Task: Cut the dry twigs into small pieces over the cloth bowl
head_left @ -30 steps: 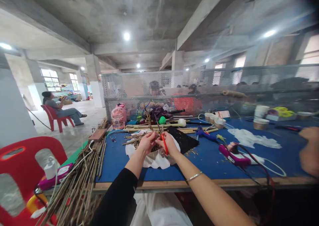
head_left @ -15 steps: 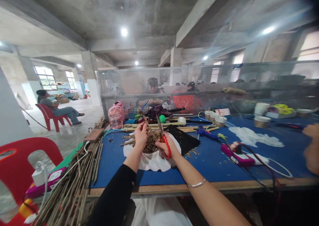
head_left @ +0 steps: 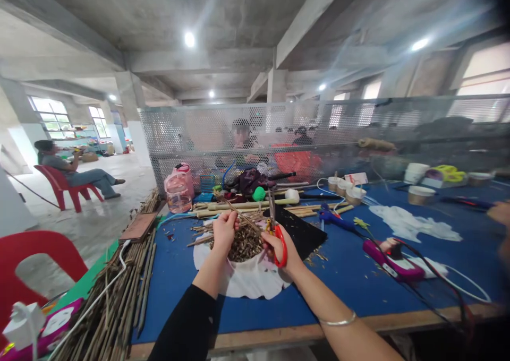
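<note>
My left hand (head_left: pixel 225 231) is closed, its fingers pinching a thin dry twig (head_left: pixel 226 200) over the pile. In my right hand (head_left: pixel 281 247) is a pair of scissors (head_left: pixel 281 244) with red handles, its blades pointing up and away from me. Between and below my hands lies a heap of short cut twig pieces (head_left: pixel 244 247). The heap rests on a white cloth (head_left: pixel 255 284), spread on the blue table top (head_left: pixel 175 281). Several longer sticks lie at the heap's left edge.
A bundle of long sticks (head_left: pixel 107 302) runs along the table's left side, with a brown flat box (head_left: pixel 138 227) on it. Behind the heap are bamboo poles (head_left: pixel 247 205), a green ball (head_left: pixel 258 193) and a black sheet (head_left: pixel 303 231). A purple power strip (head_left: pixel 392 263) lies right.
The view has shifted, tilting down and to the right. My right hand has moved slightly away from the left, taking the scissors off the twig. My left hand still pinches the twig.
</note>
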Demonstrator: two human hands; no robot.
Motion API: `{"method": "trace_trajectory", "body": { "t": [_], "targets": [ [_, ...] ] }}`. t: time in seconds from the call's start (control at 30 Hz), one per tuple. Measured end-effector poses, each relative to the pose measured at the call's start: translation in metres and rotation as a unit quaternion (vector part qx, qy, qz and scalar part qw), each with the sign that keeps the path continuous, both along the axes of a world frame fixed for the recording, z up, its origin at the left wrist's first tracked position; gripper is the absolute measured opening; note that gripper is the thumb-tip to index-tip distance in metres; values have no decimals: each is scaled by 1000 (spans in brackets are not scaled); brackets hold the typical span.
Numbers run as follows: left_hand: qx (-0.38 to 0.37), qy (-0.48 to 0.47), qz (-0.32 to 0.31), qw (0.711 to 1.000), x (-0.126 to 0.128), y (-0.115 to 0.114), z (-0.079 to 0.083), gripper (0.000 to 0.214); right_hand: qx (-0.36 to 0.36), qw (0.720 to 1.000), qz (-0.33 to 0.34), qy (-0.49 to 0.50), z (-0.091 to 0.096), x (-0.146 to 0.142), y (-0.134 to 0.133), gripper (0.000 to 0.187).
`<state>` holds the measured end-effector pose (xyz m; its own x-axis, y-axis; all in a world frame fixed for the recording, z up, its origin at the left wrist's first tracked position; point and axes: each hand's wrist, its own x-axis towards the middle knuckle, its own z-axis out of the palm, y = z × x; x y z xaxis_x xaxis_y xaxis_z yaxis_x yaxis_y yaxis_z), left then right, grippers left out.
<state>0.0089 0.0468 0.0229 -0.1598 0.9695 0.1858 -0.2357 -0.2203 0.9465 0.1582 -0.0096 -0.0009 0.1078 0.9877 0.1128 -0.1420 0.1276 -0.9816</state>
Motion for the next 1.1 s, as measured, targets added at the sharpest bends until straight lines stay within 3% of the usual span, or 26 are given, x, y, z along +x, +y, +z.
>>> {"method": "trace_trajectory", "body": {
  "t": [0.13,0.3,0.43,0.57,0.8,1.1],
  "targets": [
    [16,21,-23,999,-1,4,-6,31,-13,998,34,42,-1,3,5,34],
    [32,58,33,997,-4,2,-10,31,-16,996,76,46,-1,5,8,37],
    [3,9,11,1000,-1,-3,-7,27,-39,994,90,39,-5,5,8,35],
    [-16,-2,-42,999,4,-7,-6,38,-76,994,67,46,-8,3,5,37],
    [-36,45,-86,995,3,-6,-10,29,-117,990,68,47,-10,0,-8,36],
    [-59,28,-78,995,6,-11,-7,22,-149,984,59,74,-11,4,-7,37]
  ]
}}
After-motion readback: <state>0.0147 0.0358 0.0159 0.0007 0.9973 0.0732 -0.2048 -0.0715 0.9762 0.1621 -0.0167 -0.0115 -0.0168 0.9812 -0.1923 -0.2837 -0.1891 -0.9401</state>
